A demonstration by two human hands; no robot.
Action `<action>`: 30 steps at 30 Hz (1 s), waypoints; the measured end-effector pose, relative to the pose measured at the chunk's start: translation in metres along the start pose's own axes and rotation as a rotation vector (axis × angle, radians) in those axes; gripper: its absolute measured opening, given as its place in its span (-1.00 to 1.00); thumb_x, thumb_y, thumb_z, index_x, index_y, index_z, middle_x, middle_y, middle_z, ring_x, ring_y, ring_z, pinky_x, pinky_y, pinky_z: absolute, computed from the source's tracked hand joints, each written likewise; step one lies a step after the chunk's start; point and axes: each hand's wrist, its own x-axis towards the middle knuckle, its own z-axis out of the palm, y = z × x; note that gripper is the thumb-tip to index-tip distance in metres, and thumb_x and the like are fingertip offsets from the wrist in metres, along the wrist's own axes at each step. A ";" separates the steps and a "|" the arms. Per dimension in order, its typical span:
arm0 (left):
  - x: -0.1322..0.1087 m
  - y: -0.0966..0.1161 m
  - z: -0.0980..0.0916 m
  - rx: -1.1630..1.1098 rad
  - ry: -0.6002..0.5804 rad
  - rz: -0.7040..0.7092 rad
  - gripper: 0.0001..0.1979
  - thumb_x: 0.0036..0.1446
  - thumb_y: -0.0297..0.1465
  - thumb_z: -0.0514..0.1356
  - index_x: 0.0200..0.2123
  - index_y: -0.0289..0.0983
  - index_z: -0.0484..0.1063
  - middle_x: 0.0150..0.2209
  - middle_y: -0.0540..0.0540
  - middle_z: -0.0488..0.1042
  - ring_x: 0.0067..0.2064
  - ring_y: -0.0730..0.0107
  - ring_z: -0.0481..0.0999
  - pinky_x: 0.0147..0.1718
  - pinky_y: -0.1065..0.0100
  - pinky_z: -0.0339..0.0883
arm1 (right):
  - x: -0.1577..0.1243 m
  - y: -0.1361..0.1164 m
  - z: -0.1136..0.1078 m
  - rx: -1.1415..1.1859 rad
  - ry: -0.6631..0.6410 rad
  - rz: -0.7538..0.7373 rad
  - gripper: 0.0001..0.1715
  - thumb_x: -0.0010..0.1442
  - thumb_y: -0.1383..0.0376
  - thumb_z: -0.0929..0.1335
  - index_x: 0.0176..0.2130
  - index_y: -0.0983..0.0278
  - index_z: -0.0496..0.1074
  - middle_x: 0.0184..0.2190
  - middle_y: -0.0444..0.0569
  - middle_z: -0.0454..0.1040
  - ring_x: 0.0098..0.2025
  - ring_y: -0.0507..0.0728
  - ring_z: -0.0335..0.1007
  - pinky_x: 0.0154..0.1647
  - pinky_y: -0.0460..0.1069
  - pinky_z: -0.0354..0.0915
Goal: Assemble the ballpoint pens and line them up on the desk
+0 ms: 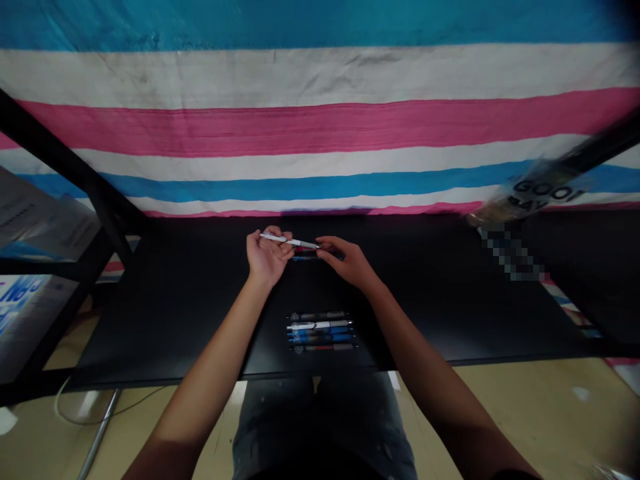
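Observation:
A white pen is held above the black table, lying nearly level across the fingers of my left hand. The palm faces up, and the thumb rests by the pen's left end. My right hand has its thumb and forefinger closed around the pen's right tip. Below and partly behind the hands, a few more pens lie on the table, half hidden. Nearer my body is a row of several pens set side by side, among them a white pen, a blue pen and a dark pen.
The black table has a front edge close to my legs. A striped sheet hangs behind it. Black frame bars rise at both sides. A clear plastic bag hangs at the right, and printed boxes stand at the left.

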 end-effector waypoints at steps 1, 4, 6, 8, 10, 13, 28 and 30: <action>-0.001 -0.002 0.002 0.043 -0.034 -0.024 -0.54 0.30 -0.04 -0.03 -0.46 -0.25 0.33 -0.44 -0.14 0.47 -0.58 0.48 0.30 -0.62 0.44 0.14 | 0.000 -0.003 0.000 0.039 -0.002 0.030 -0.68 0.26 0.14 0.41 -0.02 0.19 0.55 -0.25 -0.03 0.62 -0.21 0.17 0.54 -0.07 0.09 0.41; 0.000 -0.005 0.003 0.205 -0.108 -0.012 -0.58 0.28 -0.09 0.03 -0.42 -0.28 0.43 -0.31 -0.21 0.58 -0.53 0.46 0.39 -0.60 0.43 0.20 | -0.002 -0.006 -0.005 0.124 0.041 0.093 -0.73 0.24 0.12 0.42 -0.15 0.23 0.59 -0.30 -0.04 0.62 -0.26 0.16 0.52 -0.16 0.05 0.40; 0.003 -0.003 -0.002 0.396 -0.115 0.076 -0.66 0.26 -0.19 0.12 -0.36 -0.33 0.52 -0.30 -0.22 0.61 -0.53 0.47 0.43 -0.59 0.44 0.22 | -0.006 -0.004 -0.012 0.146 0.094 0.117 -0.73 0.21 0.11 0.44 -0.18 0.23 0.60 -0.28 -0.04 0.63 -0.25 0.16 0.52 -0.17 0.05 0.40; 0.006 0.003 -0.008 0.694 -0.114 0.126 -0.77 0.21 -0.29 0.26 -0.30 -0.36 0.60 -0.52 -0.11 0.54 -0.57 0.48 0.42 -0.58 0.46 0.24 | -0.010 -0.001 -0.019 0.123 0.135 0.133 -0.74 0.20 0.12 0.45 -0.19 0.23 0.61 -0.28 -0.04 0.63 -0.25 0.16 0.52 -0.16 0.05 0.40; 0.007 0.010 -0.014 0.909 -0.191 0.037 -0.82 0.17 -0.35 0.34 -0.26 -0.36 0.64 -0.57 -0.09 0.53 -0.57 0.42 0.47 -0.54 0.42 0.33 | -0.014 0.003 -0.024 0.093 0.147 0.142 -0.75 0.19 0.13 0.45 -0.21 0.22 0.61 -0.28 -0.04 0.63 -0.25 0.17 0.52 -0.16 0.06 0.39; 0.007 0.021 -0.020 1.026 -0.299 -0.043 -0.85 0.11 -0.41 0.39 -0.24 -0.36 0.66 -0.53 -0.13 0.57 -0.52 0.38 0.54 -0.48 0.39 0.41 | -0.019 0.009 -0.027 0.072 0.137 0.151 -0.74 0.17 0.12 0.46 -0.20 0.22 0.60 -0.27 -0.03 0.63 -0.25 0.18 0.52 -0.15 0.08 0.39; 0.010 0.033 -0.034 1.214 -0.397 -0.193 -0.86 -0.04 -0.42 0.42 -0.34 -0.30 0.66 -0.45 -0.15 0.62 -0.47 0.36 0.58 -0.46 0.38 0.46 | -0.022 0.016 -0.028 -0.142 -0.062 0.030 -0.90 0.20 0.30 0.42 -0.23 0.21 0.55 -0.27 -0.05 0.58 -0.20 0.18 0.48 -0.10 0.08 0.35; 0.013 0.032 -0.041 1.217 -0.409 -0.225 -0.88 -0.05 -0.40 0.43 -0.38 -0.30 0.66 -0.47 -0.16 0.62 -0.49 0.34 0.58 -0.48 0.37 0.47 | -0.022 0.016 -0.028 -0.229 -0.079 -0.032 -0.91 0.21 0.33 0.42 -0.24 0.21 0.56 -0.23 -0.01 0.56 -0.14 0.21 0.44 -0.04 0.12 0.35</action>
